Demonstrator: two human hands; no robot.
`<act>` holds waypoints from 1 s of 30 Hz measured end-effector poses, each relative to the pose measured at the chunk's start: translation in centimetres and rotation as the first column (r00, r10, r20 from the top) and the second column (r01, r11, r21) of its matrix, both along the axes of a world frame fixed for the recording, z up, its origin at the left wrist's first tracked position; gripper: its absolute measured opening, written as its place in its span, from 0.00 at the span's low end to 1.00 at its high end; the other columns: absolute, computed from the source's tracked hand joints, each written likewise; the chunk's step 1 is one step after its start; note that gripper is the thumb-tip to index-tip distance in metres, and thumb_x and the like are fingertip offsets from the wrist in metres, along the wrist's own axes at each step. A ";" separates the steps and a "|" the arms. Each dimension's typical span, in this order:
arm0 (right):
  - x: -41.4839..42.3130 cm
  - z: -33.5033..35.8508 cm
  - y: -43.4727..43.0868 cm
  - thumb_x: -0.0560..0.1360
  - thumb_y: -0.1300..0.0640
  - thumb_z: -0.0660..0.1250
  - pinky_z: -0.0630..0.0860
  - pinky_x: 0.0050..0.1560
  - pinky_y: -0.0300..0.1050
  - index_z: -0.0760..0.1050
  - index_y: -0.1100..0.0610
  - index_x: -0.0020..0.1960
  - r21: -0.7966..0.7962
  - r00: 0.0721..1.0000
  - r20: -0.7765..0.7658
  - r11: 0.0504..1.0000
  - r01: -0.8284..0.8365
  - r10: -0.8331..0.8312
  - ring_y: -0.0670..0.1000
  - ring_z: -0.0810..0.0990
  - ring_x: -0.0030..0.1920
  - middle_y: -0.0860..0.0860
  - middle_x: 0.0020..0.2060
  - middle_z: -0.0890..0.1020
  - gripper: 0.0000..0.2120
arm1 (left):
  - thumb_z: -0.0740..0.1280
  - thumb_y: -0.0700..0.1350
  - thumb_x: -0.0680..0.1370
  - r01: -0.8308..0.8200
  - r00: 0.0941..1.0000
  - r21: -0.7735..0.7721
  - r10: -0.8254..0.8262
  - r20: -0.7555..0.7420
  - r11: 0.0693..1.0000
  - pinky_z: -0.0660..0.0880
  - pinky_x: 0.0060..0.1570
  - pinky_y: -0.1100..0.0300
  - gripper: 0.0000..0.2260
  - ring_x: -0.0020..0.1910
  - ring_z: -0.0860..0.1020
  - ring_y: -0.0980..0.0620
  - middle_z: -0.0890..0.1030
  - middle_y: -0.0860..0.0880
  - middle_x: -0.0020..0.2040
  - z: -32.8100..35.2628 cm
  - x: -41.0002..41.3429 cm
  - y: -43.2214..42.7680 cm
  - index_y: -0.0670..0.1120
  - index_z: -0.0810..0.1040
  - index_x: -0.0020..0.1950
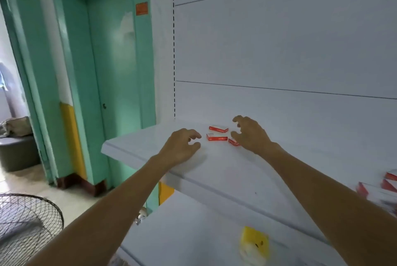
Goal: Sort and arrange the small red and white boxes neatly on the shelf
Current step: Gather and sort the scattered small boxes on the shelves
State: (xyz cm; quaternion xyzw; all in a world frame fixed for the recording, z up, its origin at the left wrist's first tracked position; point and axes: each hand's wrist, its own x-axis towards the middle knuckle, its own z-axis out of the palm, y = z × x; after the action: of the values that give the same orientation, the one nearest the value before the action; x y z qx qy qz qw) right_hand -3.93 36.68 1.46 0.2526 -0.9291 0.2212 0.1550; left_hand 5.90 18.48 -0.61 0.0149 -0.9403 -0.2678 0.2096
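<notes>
I judge the job barely begun. Three small red and white boxes sit loose on the shelf (pixel 214 171), just off the middle of my view toward 5 o'clock. The far box (pixel 218 129) and the middle box (pixel 217 137) lie roughly parallel but staggered. The third box (pixel 234 142), at 4 o'clock of the middle one, is turned at an angle. None is squared into a row.

My left hand (pixel 182 145) hovers at 9 o'clock of the group and my right hand (pixel 249 134) at 3 o'clock. Both have loosely curled fingers and hold nothing, flanking the boxes as if to gather them.

More red boxes (pixel 388 182) lie at the frame's 4 o'clock edge, so I reckon most of the sorting is left.

The right thumb covers part of the third box, and I cannot tell whether it touches. The edge boxes are blurred and cut off, so no count is possible. A yellow object (pixel 255 242) on the lower shelf at 6 o'clock is too smeared to name
</notes>
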 end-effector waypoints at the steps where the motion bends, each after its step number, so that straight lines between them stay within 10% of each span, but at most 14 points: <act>1: -1.2 0.4 -0.2 0.77 0.55 0.62 0.70 0.60 0.49 0.66 0.57 0.68 -0.009 1.000 0.002 1.000 0.018 -0.018 0.56 0.72 0.62 0.56 0.61 0.74 0.21 | 0.64 0.44 0.77 0.006 1.000 -0.013 -0.006 0.003 1.000 0.67 0.54 0.64 0.12 0.56 0.75 0.50 0.77 0.46 0.59 0.1 -1.2 -0.6 0.46 0.77 0.60; 14: -8.5 -1.7 0.0 0.62 0.28 0.65 0.60 0.68 0.55 0.67 0.40 0.65 0.368 0.930 0.255 0.916 0.161 -0.266 0.54 0.65 0.67 0.50 0.64 0.72 0.35 | 0.65 0.56 0.75 0.172 0.969 -0.086 -0.152 0.194 0.981 0.67 0.62 0.55 0.24 0.64 0.70 0.45 0.72 0.44 0.64 -1.1 -13.9 -1.5 0.48 0.69 0.67; 18: -8.6 -2.0 -0.1 0.68 0.33 0.65 0.62 0.66 0.55 0.69 0.41 0.64 0.372 0.922 0.278 0.915 0.157 -0.271 0.52 0.64 0.67 0.48 0.61 0.74 0.27 | 0.64 0.67 0.68 0.267 0.938 -0.080 -0.239 0.252 0.960 0.69 0.63 0.50 0.32 0.64 0.71 0.46 0.72 0.49 0.66 -1.8 -16.0 -1.8 0.53 0.70 0.67; 24: -8.4 -2.2 -1.8 0.68 0.32 0.64 0.62 0.63 0.53 0.69 0.43 0.65 0.385 0.930 0.196 0.897 0.217 -0.309 0.53 0.63 0.66 0.51 0.60 0.72 0.29 | 0.68 0.54 0.73 0.310 0.931 -0.113 -0.277 0.238 0.944 0.71 0.47 0.57 0.15 0.47 0.75 0.48 0.80 0.45 0.52 -2.3 -17.4 -3.3 0.43 0.77 0.51; 30: -7.6 -2.2 -4.4 0.68 0.38 0.69 0.75 0.53 0.45 0.69 0.52 0.62 0.246 0.965 0.019 0.937 0.249 -0.261 0.51 0.73 0.53 0.53 0.55 0.68 0.29 | 0.70 0.53 0.72 0.301 0.939 -0.051 -0.287 0.190 0.952 0.71 0.50 0.62 0.20 0.55 0.75 0.50 0.77 0.48 0.59 -2.1 -16.8 -6.4 0.46 0.75 0.62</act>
State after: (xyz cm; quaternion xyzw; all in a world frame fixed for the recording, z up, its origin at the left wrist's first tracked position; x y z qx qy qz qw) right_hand -11.53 32.26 -0.71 0.1412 -0.9776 0.0911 0.1267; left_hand -10.91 12.12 -2.72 -0.1098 -0.9569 -0.2561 0.0818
